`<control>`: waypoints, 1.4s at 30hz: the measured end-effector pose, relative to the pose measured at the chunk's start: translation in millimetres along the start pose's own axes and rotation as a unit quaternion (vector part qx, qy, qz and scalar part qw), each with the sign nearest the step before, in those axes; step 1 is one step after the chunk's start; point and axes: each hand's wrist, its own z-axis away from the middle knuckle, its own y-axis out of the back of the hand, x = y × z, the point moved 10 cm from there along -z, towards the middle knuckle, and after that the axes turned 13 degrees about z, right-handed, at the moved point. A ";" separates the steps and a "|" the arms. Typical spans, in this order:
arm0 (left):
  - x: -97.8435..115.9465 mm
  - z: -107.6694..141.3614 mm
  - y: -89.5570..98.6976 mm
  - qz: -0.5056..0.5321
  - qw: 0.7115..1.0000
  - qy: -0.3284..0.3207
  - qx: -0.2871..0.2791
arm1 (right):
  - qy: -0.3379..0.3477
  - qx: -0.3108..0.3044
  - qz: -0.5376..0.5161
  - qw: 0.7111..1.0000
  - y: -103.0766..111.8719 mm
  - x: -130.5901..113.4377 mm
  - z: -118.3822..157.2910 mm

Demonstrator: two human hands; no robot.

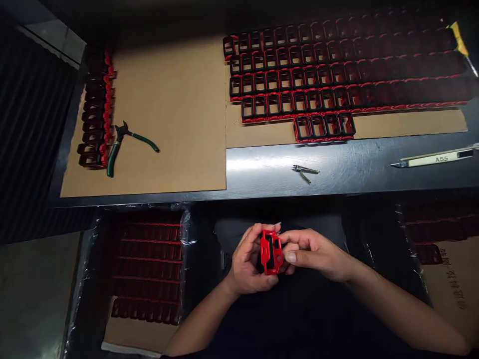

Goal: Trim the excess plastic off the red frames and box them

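Note:
A red and black plastic frame (266, 252) is held over my lap, in front of the bench edge. My left hand (245, 262) wraps round its left side, thumb below and fingers above. From the right, my right hand (309, 254) reaches in with thumb and index finger at the part's right edge. Its other fingers curl behind and are partly hidden. Whether the right fingertips grip the part or only touch it is hard to tell. On the bench beyond lie small metal nippers (304, 172).
Rows of similar frames (288, 102) stand on cardboard at the back right. More frames line the left cardboard (168, 114), beside green-handled cutters (125, 142). At right lie a pen-like tool marked A55 (437, 158) and a yellow-handled tool (459, 40). Boxes of frames (147, 269) stand below the bench.

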 end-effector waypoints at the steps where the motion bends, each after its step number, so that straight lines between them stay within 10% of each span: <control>1: -3.0 0.9 1.3 0.014 1.000 0.011 0.006 | -0.003 -0.001 -0.015 1.000 -1.0 2.1 -1.0; 11: -7.0 2.5 3.5 0.051 0.998 0.047 0.012 | -0.039 0.096 -0.046 0.994 10.0 13.7 0.2; 42: -8.4 3.0 7.6 -0.124 0.990 0.061 0.022 | -0.019 0.070 -0.077 0.994 11.3 23.0 -6.6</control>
